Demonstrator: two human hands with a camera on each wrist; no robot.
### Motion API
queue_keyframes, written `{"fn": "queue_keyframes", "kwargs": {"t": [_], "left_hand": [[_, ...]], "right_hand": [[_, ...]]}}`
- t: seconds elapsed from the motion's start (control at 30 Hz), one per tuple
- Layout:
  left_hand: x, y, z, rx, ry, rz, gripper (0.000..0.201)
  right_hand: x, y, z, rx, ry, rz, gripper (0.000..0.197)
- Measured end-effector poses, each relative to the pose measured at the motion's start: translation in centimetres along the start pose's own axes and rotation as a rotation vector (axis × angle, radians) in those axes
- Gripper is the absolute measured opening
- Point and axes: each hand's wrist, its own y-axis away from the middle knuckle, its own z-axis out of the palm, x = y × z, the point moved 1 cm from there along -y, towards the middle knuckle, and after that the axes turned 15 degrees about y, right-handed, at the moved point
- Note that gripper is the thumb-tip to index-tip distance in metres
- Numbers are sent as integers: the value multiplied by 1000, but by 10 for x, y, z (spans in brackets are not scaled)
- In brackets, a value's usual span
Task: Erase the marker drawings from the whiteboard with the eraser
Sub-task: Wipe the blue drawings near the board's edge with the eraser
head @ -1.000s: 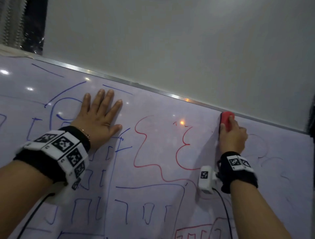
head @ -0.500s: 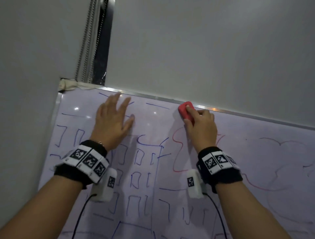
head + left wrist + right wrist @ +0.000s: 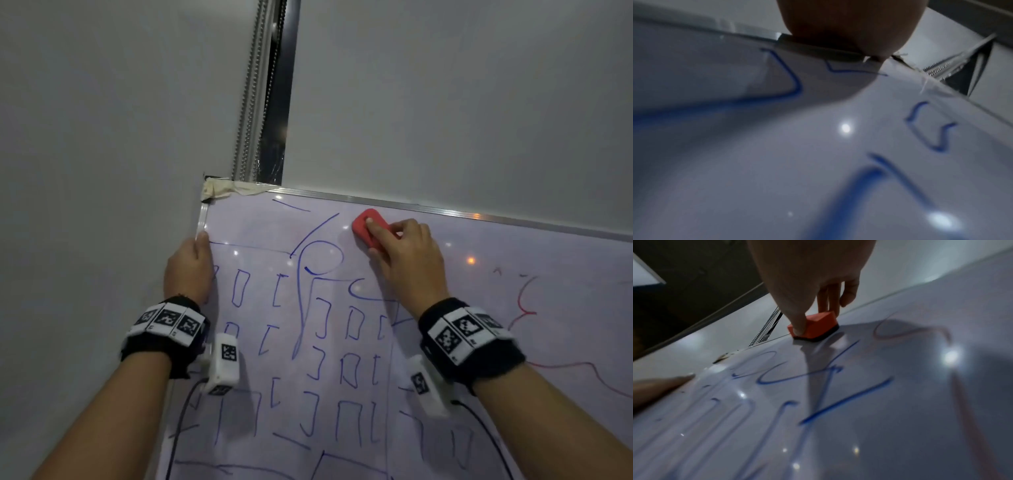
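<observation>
The whiteboard (image 3: pixel 479 342) carries blue marker drawings (image 3: pixel 322 260) of boxes and curves, and red lines (image 3: pixel 524 301) at the right. A red eraser (image 3: pixel 364 224) with a dark felt base lies flat on the board just under the top frame. My right hand (image 3: pixel 404 253) pinches it, forefinger on top. The right wrist view shows the eraser (image 3: pixel 816 326) between thumb and fingers of that hand (image 3: pixel 809 272). My left hand (image 3: pixel 188 267) grips the board's left edge near the top corner, thumb on the frame; its fingers are hidden. The left wrist view shows only its palm (image 3: pixel 849 24).
A grey wall (image 3: pixel 85 171) stands close on the left of the board. Crumpled tape (image 3: pixel 226 188) covers the top left corner. Bead chains (image 3: pixel 250 102) hang beside a dark window gap above it. An aluminium frame (image 3: pixel 445 209) runs along the top.
My right hand has slid the eraser leftward along the top edge, from the red drawing to the blue one. My left hand has left the board face and taken its left edge.
</observation>
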Motion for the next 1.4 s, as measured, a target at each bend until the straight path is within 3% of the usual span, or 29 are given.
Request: {"fn": "queue_keyframes", "kwargs": {"t": [0.07, 0.2, 0.3, 0.4, 0.57, 0.67, 0.77, 0.87, 0.97, 1.03, 1.1, 1.17, 1.2, 1.3, 1.33, 1.4], "left_hand": [[-3, -4, -2, -34, 20, 12, 47], [-11, -12, -4, -66, 135, -34, 50], [-9, -12, -6, -129, 235, -71, 46], [-5, -10, -9, -200, 250, -106, 46], [1, -8, -11, -227, 240, -126, 46], [5, -5, -10, -227, 227, -130, 45], [6, -6, -11, -230, 226, -161, 47], [3, -6, -10, -229, 242, -177, 47], [7, -6, -13, -253, 223, -177, 48], [7, -5, -18, -303, 213, -181, 49], [6, -5, -22, -358, 206, -171, 50], [3, -4, -25, -397, 208, -176, 51], [0, -5, -26, -410, 217, -183, 50], [-6, -6, -28, -442, 258, -174, 49], [-6, -7, -28, -448, 265, -169, 48], [-10, -8, -28, -464, 272, -168, 50]], "right_hand": [[15, -4, 0, 2, 34, -18, 40], [17, -13, -3, 49, -2, 178, 38], [-12, -5, 0, 36, 15, -4, 34], [-7, 5, -4, 15, 28, -139, 43], [-3, -21, 0, 32, 9, 84, 35], [-33, -14, 4, 62, -6, -129, 37], [-25, -9, 1, 21, 31, -308, 43], [-7, -26, -1, 13, -23, -127, 36], [-22, -27, 0, -71, -90, 113, 42], [-45, -14, 0, -95, -97, 65, 50], [-60, 1, 2, -84, -55, -136, 56], [-55, -2, 3, -18, 18, -238, 46], [-49, -8, 1, -11, 23, -191, 43], [-42, -22, 2, -85, 6, 163, 44], [-51, -21, 2, -90, -3, 197, 43], [-80, -10, 5, -16, -17, 38, 39]]}}
